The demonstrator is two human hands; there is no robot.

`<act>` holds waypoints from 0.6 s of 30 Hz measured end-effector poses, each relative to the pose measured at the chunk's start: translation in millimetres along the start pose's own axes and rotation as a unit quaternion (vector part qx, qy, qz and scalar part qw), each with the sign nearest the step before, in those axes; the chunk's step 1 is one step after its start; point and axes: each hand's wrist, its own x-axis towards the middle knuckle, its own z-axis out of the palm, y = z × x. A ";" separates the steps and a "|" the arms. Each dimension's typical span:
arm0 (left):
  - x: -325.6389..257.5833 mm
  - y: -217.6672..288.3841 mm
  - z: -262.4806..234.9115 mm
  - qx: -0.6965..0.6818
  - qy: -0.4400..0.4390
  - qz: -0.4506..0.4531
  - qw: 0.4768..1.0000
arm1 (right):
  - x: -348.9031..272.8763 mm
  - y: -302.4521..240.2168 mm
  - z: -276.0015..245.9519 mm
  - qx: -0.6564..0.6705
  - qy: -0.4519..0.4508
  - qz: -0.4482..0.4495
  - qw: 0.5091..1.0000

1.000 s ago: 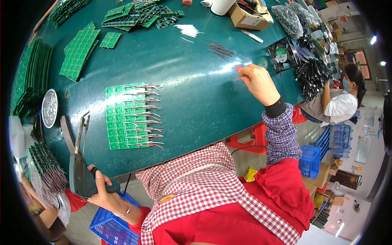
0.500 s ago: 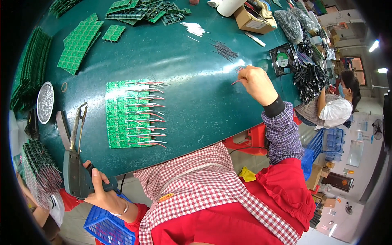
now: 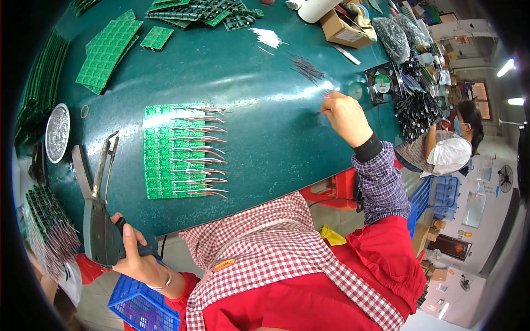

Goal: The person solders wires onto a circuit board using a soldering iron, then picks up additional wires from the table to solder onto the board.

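Note:
My left hand [image 3: 137, 251] grips a soldering gun [image 3: 102, 231] by its dark grey handle, its metal tip pointing up over the table. My right hand [image 3: 346, 118] is closed in a pinch at the table's right side, at a small bunch of thin red wires [image 3: 327, 95] partly hidden by the fingers. A red wire seems to be in the pinch, but little of it shows. Between my hands lies a green circuit board panel [image 3: 160, 160]. Red, white and black wires [image 3: 212, 146] stick out along its right edge in several groups.
Black wires [image 3: 306, 69] and white wires [image 3: 267, 37] lie beyond my right hand. A black fan [image 3: 382, 83] stands to the right, near a cardboard box [image 3: 348, 33]. Board stacks [image 3: 107, 52] and a round metal dish [image 3: 58, 133] are at left. A co-worker [image 3: 441, 146] sits far right.
My right hand stays by the red wires, its fingers slightly turned; the red wire end jutting from its fingertips shows less now. My left hand keeps the soldering gun. The view has shifted slightly.

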 end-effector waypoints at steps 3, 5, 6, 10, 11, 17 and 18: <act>0.6 -1.8 -4.2 -0.004 -0.001 -0.003 1.000 | -2.0 4.7 4.6 0.012 0.004 0.001 1.000; -0.6 -0.4 -1.2 -0.009 0.007 -0.008 1.000 | -2.7 7.5 4.8 0.013 0.004 -0.007 1.000; -0.8 1.5 0.4 -0.014 0.012 -0.012 1.000 | -4.1 7.6 4.3 0.001 0.000 -0.002 1.000; -1.0 1.2 5.0 -0.013 0.010 -0.017 1.000 | -4.5 5.2 -0.5 -0.070 -0.007 -0.002 0.998; -0.6 2.8 5.4 -0.006 0.021 -0.015 1.000 | -2.0 2.2 -4.0 -0.103 -0.007 -0.001 0.995; -0.9 4.7 10.6 -0.047 0.004 -0.033 0.998 | 15.2 -12.2 -6.8 -0.170 -0.020 -0.107 0.979; -1.6 4.5 10.1 -0.045 -0.004 -0.037 0.998 | 18.6 -15.1 -7.2 -0.196 -0.027 -0.118 0.973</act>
